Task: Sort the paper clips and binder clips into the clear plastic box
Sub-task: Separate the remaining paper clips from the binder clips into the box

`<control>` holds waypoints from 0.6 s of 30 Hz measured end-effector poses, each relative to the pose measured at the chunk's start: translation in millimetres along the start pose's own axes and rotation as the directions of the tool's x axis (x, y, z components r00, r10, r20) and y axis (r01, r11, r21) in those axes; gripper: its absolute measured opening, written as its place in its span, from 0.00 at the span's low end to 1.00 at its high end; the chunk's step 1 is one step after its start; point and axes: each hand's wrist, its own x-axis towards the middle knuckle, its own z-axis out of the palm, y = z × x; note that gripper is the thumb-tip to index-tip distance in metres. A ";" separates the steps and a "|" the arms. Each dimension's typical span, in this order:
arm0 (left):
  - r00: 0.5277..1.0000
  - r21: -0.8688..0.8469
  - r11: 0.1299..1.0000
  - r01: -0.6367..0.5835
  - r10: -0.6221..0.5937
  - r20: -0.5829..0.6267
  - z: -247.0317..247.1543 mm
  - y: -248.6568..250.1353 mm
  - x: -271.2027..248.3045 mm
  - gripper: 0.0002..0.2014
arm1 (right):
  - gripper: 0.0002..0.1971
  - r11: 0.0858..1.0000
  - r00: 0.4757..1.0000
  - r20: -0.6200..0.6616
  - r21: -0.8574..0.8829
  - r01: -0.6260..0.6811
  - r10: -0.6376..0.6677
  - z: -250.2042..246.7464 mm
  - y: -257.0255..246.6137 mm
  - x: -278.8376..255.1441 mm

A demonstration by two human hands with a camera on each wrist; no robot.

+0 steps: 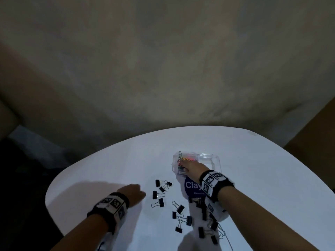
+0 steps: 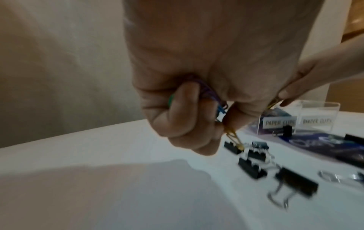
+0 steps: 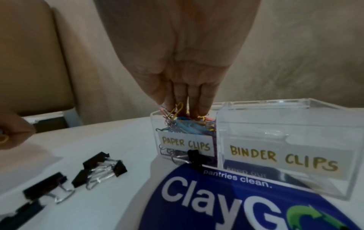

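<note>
The white tabletop (image 1: 253, 178) is carrying everything. On it, a clear plastic box (image 3: 295, 140) is sitting partly on a blue and white sheet (image 3: 216, 202) (it says "ClayGo"). The box has two parts, one marked "PAPER CLIPS" and one marked "BINDER CLIPS". The right hand (image 1: 193, 169) is reaching down into the paper clip part, with its straight fingers (image 3: 201, 105) touching the colorful paper clips (image 3: 187, 126) piled inside. The left hand (image 2: 187, 109) is staying near the left side, with fingers curled tight around a bunch of paper clips (image 2: 208, 96). Black binder clips (image 1: 159, 193) are lying scattered on the tabletop between the two hands, and one is sitting just beside the box front.
</note>
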 end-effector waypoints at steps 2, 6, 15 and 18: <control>0.999 -0.064 0.997 -0.047 0.047 0.002 -15.3 16.0 5.8 0.18 | 0.19 0.998 0.998 -0.066 0.056 -0.005 0.008 -5.0 3.0 -1.8; 0.981 -0.205 0.960 -0.191 0.194 -0.006 -40.6 48.4 30.2 0.08 | 0.16 0.958 0.961 -0.264 0.288 -0.002 0.082 -19.0 28.4 -18.6; 0.944 -0.102 0.938 -0.331 0.327 -0.052 -79.6 138.9 67.1 0.12 | 0.10 0.877 0.937 -0.158 0.428 -0.219 0.311 25.1 116.0 -89.5; 0.927 -0.076 0.924 -0.375 0.371 -0.054 -80.3 154.8 73.4 0.13 | 0.15 0.843 0.937 -0.115 0.482 -0.239 0.331 34.4 122.3 -106.1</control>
